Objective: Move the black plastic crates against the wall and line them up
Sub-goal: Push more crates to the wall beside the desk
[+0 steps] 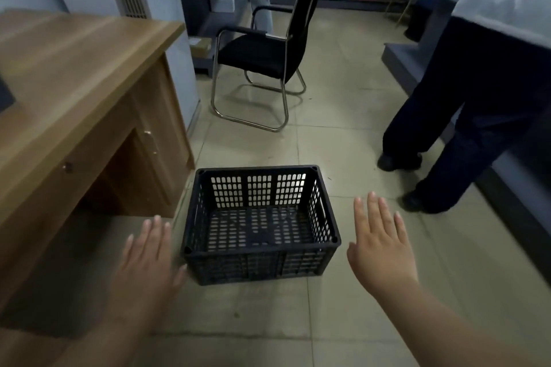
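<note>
While between left hand (149,259) and right hand (380,244), crate (259,266) beside desk (74,68), chair (253,53) beyond.

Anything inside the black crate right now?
Nothing visible inside the black crate; its slotted bottom shows bare. The near wall may cover a thin strip of it.

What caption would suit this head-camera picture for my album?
Both open, the left hand and right hand flank an empty black plastic crate on the tiled floor beside a wooden desk.
</note>
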### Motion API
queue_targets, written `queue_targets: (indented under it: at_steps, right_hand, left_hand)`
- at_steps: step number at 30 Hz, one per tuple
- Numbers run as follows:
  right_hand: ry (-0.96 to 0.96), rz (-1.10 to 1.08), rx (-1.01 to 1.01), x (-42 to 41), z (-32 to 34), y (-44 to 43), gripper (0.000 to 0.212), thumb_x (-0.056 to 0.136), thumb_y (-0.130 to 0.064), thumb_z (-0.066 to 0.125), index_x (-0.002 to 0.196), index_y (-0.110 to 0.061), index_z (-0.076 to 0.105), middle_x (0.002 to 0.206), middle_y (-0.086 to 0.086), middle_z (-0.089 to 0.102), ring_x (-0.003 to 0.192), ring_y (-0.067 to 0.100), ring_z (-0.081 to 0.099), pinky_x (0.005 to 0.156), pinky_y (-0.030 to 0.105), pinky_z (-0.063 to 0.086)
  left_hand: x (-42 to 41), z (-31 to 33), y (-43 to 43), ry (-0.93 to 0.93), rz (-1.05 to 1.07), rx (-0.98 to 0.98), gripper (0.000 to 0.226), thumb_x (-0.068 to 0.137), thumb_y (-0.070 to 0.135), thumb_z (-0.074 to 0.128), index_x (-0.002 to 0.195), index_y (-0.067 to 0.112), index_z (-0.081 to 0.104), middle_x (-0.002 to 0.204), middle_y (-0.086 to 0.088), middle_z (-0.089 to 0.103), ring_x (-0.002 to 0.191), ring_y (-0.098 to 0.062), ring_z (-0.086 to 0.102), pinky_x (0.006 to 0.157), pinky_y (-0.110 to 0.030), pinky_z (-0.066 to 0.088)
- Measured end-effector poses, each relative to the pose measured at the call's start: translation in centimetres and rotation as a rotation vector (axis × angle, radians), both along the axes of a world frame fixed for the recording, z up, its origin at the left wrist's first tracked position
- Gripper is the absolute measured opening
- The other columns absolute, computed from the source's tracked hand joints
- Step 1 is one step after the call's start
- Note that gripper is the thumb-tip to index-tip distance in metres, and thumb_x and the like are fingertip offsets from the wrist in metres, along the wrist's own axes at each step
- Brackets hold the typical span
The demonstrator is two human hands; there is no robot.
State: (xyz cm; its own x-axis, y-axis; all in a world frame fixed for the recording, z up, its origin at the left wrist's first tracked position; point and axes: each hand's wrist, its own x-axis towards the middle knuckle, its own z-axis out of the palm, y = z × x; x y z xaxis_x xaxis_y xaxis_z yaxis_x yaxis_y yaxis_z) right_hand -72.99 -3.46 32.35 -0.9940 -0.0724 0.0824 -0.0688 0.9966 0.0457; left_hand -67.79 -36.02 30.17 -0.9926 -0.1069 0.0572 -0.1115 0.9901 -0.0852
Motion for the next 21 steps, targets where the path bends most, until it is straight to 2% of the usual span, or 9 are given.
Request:
queue_targets:
  at_steps: [2,5,6,10,12,13,15,17,21]
  right_hand:
    - [-0.066,0.042,-0.024,-4.3,-1.6,0.3,0.074,0.089,-0.026,0.034,0.136,-0.017,-0.023,0.143,0.005,-0.028,0.127,0.013,-0.043,0.1,0.03,-0.032]
    - [-0.106,0.051,-0.029,-10.5,-4.0,0.4,0.075,0.092,-0.027,0.03,0.13,-0.018,-0.034,0.137,0.003,-0.039,0.127,0.015,-0.038,0.093,0.03,-0.037]
    - [-0.145,0.041,-0.042,-12.5,-4.8,0.3,0.074,0.092,-0.028,0.028,0.129,-0.018,-0.035,0.137,0.003,-0.04,0.129,0.016,-0.037,0.095,0.031,-0.037]
    - [-0.295,0.001,-0.066,-19.8,-9.2,-0.1,0.07,0.093,-0.031,0.021,0.128,-0.016,-0.037,0.138,0.002,-0.04,0.137,0.019,-0.03,0.112,0.038,-0.019]
    - [-0.328,0.016,-0.059,-22.9,-12.6,-0.1,0.068,0.092,-0.028,0.019,0.127,-0.016,-0.039,0.14,0.003,-0.04,0.134,0.018,-0.033,0.112,0.038,-0.019]
    - [-0.341,0.024,-0.049,-24.3,-14.5,-0.1,0.067,0.092,-0.027,0.018,0.126,-0.016,-0.039,0.14,0.003,-0.04,0.132,0.017,-0.034,0.112,0.037,-0.019]
    - [-0.377,0.027,-0.023,-26.9,-18.4,-0.2,0.067,0.093,-0.025,0.019,0.127,-0.016,-0.039,0.138,0.002,-0.04,0.131,0.016,-0.035,0.111,0.036,-0.021]
    - [-0.398,0.037,0.01,-29.0,-22.1,-0.4,0.07,0.092,-0.023,0.021,0.128,-0.016,-0.038,0.138,0.001,-0.04,0.13,0.016,-0.035,0.1,0.033,-0.033]
    - [-0.441,0.033,0.11,-31.8,-28.3,-0.2,0.072,0.09,-0.02,0.024,0.131,-0.014,-0.035,0.138,0.002,-0.04,0.127,0.016,-0.038,0.087,0.03,-0.04]
  left_hand:
    - [-4.1,-1.1,-0.4,-0.043,0.01,-0.011,0.081,0.091,0.051,0.034,0.14,0.003,-0.009,0.145,-0.01,-0.018,0.138,-0.019,-0.013,0.113,-0.038,-0.005]
    - [-9.8,-2.9,-1.0,-0.052,0.051,-0.026,0.081,0.089,0.048,0.046,0.143,0.002,0.006,0.148,-0.013,-0.006,0.144,-0.026,0.005,0.116,-0.042,0.006]
    - [-11.8,-3.5,-1.3,-0.056,0.064,-0.046,0.082,0.088,0.048,0.047,0.143,0.002,0.006,0.148,-0.013,-0.005,0.144,-0.027,0.007,0.116,-0.042,0.008]
    - [-18.4,-7.5,-2.4,-0.193,0.096,-0.063,0.076,0.093,0.05,0.026,0.134,0.005,-0.02,0.14,-0.008,-0.026,0.141,-0.02,-0.016,0.112,-0.036,-0.01]
    - [-21.1,-10.8,-3.1,-0.216,0.128,-0.094,0.079,0.093,0.049,0.03,0.136,0.004,-0.019,0.141,-0.008,-0.025,0.144,-0.023,-0.011,0.114,-0.036,-0.008]
    - [-22.6,-12.8,-3.6,-0.194,0.147,-0.086,0.084,0.09,0.048,0.04,0.141,0.002,-0.008,0.145,-0.01,-0.017,0.145,-0.026,-0.001,0.116,-0.036,-0.004]
    - [-25.0,-17.1,-4.9,-0.219,0.138,-0.089,0.093,0.071,0.04,0.072,0.139,-0.005,0.027,0.149,-0.022,0.021,0.136,-0.035,0.032,0.112,-0.038,0.01]
    - [-26.9,-21.4,-5.9,-0.272,0.132,-0.08,0.092,0.058,0.03,0.083,0.131,-0.009,0.042,0.138,-0.029,0.043,0.126,-0.04,0.045,0.106,-0.04,0.017]
    - [-29.4,-28.1,-7.5,-0.262,0.136,-0.171,0.081,0.084,0.031,0.057,0.144,0.002,0.013,0.154,-0.02,0.012,0.144,-0.031,0.013,0.115,-0.042,0.01]
